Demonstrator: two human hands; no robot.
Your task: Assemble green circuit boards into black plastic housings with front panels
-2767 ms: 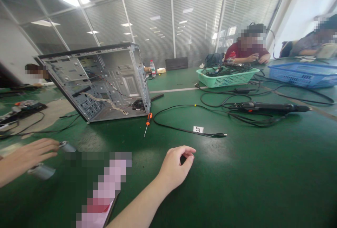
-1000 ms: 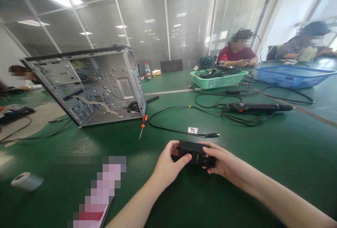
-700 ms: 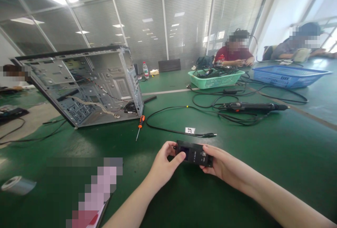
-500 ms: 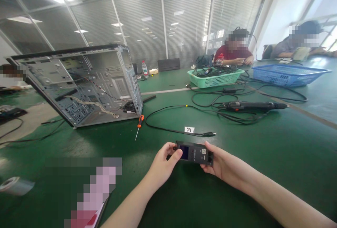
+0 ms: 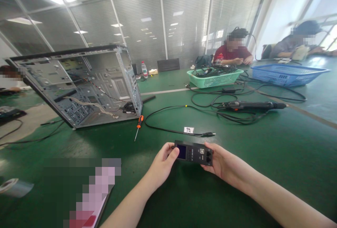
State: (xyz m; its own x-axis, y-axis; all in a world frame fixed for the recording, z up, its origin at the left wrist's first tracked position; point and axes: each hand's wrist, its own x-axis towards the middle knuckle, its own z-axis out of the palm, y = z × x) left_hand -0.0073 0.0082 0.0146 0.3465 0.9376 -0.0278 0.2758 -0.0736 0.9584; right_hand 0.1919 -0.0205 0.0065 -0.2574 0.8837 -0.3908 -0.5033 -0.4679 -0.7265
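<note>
Between my two hands is a black rectangular electronic device (image 5: 194, 153) with a small dark screen and a square port on its face. My left hand (image 5: 165, 161) grips the screen end, thumb on the front. The other end, with two dark sockets, is held by my right hand (image 5: 219, 159); its fingers are partly hidden behind. Just beyond the device lies a black cable (image 5: 171, 130) with a plug and a white number tag (image 5: 189, 130). An orange-and-black screwdriver (image 5: 139, 125) rests on the green table (image 5: 168, 200), left of the plug.
An open metal computer case (image 5: 110, 84) stands at the left. A black electric screwdriver (image 5: 252, 105) lies at the right, before a green basket (image 5: 216, 79) of cables and a blue basket (image 5: 286, 75). A tape roll (image 5: 15, 187) is at near left. Two people sit at far right.
The device has shifted very slightly left, and its right-end sockets now show more clearly as my right thumb sits farther back. Both hands keep their hold.
</note>
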